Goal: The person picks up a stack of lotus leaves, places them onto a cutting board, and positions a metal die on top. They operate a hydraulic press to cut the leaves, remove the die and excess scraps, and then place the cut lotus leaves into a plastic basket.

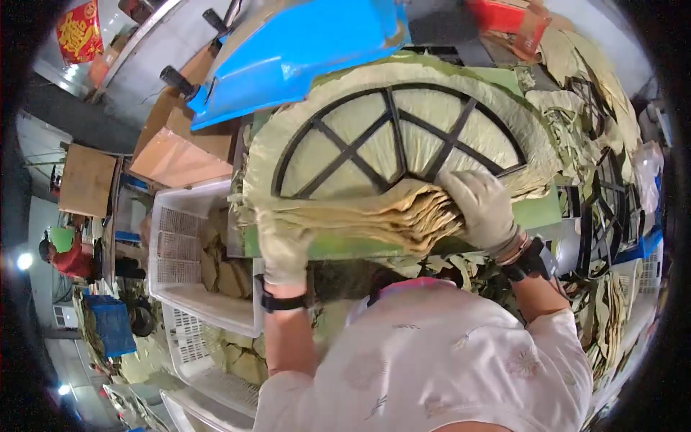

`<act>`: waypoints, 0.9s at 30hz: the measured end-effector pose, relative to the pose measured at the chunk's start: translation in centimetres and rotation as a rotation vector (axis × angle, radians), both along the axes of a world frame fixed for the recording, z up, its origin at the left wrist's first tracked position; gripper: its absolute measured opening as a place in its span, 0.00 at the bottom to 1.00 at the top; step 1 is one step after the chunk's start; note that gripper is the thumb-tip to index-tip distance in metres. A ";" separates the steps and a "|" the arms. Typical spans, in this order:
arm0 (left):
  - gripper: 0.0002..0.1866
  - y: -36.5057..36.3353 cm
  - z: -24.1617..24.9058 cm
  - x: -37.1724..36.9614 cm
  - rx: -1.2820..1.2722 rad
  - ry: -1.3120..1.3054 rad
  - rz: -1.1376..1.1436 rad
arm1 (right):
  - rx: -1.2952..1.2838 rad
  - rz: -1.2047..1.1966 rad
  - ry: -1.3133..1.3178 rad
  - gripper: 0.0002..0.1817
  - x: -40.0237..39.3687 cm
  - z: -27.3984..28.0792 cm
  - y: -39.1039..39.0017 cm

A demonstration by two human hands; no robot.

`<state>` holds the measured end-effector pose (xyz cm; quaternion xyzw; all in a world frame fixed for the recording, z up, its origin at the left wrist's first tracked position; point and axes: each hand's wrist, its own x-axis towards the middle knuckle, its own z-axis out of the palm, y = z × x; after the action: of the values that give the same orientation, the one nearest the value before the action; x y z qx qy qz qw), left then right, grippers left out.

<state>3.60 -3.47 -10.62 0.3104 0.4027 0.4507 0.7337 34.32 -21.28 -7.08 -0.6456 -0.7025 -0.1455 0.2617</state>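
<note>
A black semicircular frame with crossing bars (pixel 349 151) lies flat on a thick stack of pale green leaf-like sheets (pixel 288 140), which rests on a green board (pixel 342 248). My left hand (pixel 284 245), gloved, is at the stack's near left corner; its fingers are partly lost against the sheets. My right hand (pixel 481 209), also gloved, rests on the bunched, folded sheet edges near the frame's lower right, thumb and fingers pressed against them. The undersides of both hands are hidden.
A blue plastic tray (pixel 302 54) leans over the stack's far left side. White crates (pixel 205 306) holding sheet pieces stand at left, below a cardboard box (pixel 183 155). More black frames (pixel 608 216) lie at right. Another person (pixel 68 259) is far left.
</note>
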 end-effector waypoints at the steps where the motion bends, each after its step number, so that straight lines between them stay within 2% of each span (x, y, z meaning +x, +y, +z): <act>1: 0.32 1.5 0.1 0.0 0.004 0.033 0.034 | -0.014 -0.018 -0.023 0.36 0.4 -0.1 -0.4; 2: 0.32 2.7 -1.1 -1.2 0.014 0.026 0.021 | -0.005 -0.032 -0.030 0.36 0.8 -0.6 -1.0; 4: 0.27 4.2 -3.9 -3.5 0.928 1.021 -0.213 | -0.047 -0.063 -0.028 0.34 2.0 -1.7 -1.7; 5: 0.27 4.1 -3.5 -2.9 0.942 1.015 -0.217 | -0.039 -0.076 -0.030 0.34 2.5 -2.2 -1.9; 7: 0.21 3.7 -1.7 -1.8 1.104 0.881 0.122 | -0.098 -0.032 0.073 0.29 3.3 -2.8 -2.1; 8: 0.18 3.9 -0.6 -2.4 1.281 0.891 0.108 | -0.099 -0.036 0.149 0.26 3.5 -2.0 -2.0; 9: 0.18 4.2 0.9 -2.0 1.288 0.884 0.104 | -0.094 -0.044 0.147 0.26 3.8 -1.7 -1.9; 11: 0.17 4.6 4.4 -0.3 1.734 1.072 0.267 | -0.191 -0.222 0.491 0.24 4.6 -1.0 -1.8; 12: 0.17 3.8 6.2 1.5 1.740 1.065 0.273 | -0.140 -0.287 0.669 0.19 5.0 0.2 -1.5; 13: 0.20 1.9 7.7 4.1 1.357 0.737 0.105 | -0.130 -0.288 0.668 0.19 6.1 0.1 -0.9; 14: 0.23 0.2 8.2 6.5 0.964 0.419 -0.053 | -0.038 -0.206 1.036 0.17 7.8 -0.7 -0.3; 15: 0.20 -0.1 5.0 8.2 0.693 0.018 -0.144 | 0.062 -0.111 1.398 0.16 9.3 -1.8 0.3; 16: 0.22 -1.8 4.7 10.2 0.921 0.366 -0.226 | 0.055 -0.100 1.525 0.14 10.8 -3.0 0.7; 17: 0.22 -2.6 3.2 11.6 1.397 0.830 -0.233 | 0.067 -0.097 1.515 0.14 11.0 -3.1 0.9; 18: 0.24 -3.0 2.0 13.4 1.618 0.817 -0.324 | 0.067 -0.087 1.614 0.14 11.2 -3.0 0.9; 19: 0.25 -3.9 1.4 14.7 1.718 0.987 -0.335 | 0.064 -0.076 1.712 0.14 11.4 -2.9 0.9; 20: 0.26 -4.6 1.0 15.6 1.808 1.162 -0.343 | 0.061 -0.064 1.668 0.11 11.8 -3.5 0.9; 23: 0.30 -4.8 -0.7 16.7 1.825 1.252 -0.352 | 0.085 -0.098 1.663 0.10 11.6 -3.4 0.9; 25: 0.29 -5.0 -0.5 16.0 1.799 1.222 -0.356 | 0.093 -0.117 1.653 0.08 10.4 -0.9 0.0; 27: 0.29 -5.1 -0.6 15.0 1.810 1.182 -0.453 | 0.254 -0.047 1.803 0.10 10.5 0.2 -1.9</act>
<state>18.58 -8.61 -11.24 0.9658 0.1450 0.2147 -0.0073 44.77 -23.20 -6.87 -0.4950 -0.1971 0.3330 0.7779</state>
